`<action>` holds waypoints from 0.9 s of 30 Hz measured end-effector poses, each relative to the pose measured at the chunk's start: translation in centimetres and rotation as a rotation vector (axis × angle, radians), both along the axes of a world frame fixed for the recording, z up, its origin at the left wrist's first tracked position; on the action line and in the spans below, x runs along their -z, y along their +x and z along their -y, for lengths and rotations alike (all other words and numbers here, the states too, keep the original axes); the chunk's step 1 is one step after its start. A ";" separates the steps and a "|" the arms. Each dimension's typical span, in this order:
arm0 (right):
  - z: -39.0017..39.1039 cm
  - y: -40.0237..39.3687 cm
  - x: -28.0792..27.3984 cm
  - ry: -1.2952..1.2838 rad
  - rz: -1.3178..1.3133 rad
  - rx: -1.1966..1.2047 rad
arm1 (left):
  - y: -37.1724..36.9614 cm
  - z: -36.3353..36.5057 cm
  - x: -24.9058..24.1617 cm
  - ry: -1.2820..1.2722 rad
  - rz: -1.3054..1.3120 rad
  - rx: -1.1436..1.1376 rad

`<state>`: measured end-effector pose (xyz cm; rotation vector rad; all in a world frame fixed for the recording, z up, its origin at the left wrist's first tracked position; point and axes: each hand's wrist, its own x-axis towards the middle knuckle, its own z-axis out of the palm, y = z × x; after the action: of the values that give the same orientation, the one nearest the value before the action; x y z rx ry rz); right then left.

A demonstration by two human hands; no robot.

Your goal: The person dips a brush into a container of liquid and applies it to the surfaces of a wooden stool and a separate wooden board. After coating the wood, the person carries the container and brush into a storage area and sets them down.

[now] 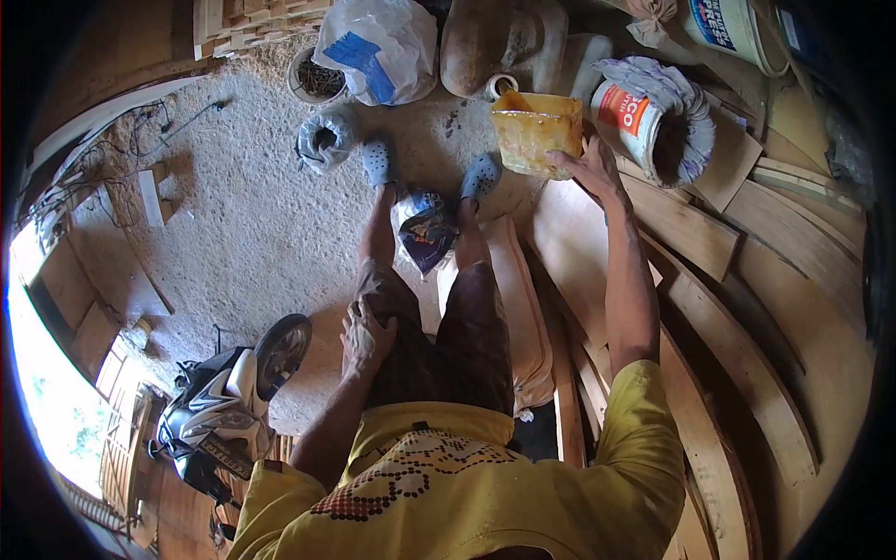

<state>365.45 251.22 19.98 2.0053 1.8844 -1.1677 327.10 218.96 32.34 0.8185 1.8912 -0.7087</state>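
My right hand (586,168) grips a square plastic container (539,140) by its right side, thumb on the near wall and fingers behind. The container is translucent and stained amber, with its open top facing away from me. Just beyond its rim is the round mouth (501,87) of a large, dirty jerrycan (474,47), which overlaps the container's far left corner in this view. My left hand (368,336) rests on my left thigh with the fingers spread, holding nothing. Between my lower legs sits a dark, crumpled plastic bag (427,231).
Right of the container, a white bucket (627,112) lined with a rumpled bag lies tilted. Long wooden boards (737,345) fill the right side. A white sack (392,47), a pail of nail-like pieces (315,79) and a bagged roll (327,138) stand ahead. A motorbike (219,401) is at left.
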 end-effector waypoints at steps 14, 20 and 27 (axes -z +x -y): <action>-1.0 -0.3 -0.9 -0.028 -0.192 0.061 | 0.0 -0.4 -0.1 -0.020 -0.007 -0.002; -1.9 -1.0 -2.7 -0.076 -0.193 0.052 | -0.1 -0.3 -0.1 0.003 0.004 0.005; -1.6 -0.1 -1.2 -0.011 -0.156 0.059 | -0.1 -0.4 0.0 0.005 0.001 -0.003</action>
<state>365.39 252.82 21.17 2.0314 1.8951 -1.3843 326.98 219.35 32.37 0.8185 1.8939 -0.7015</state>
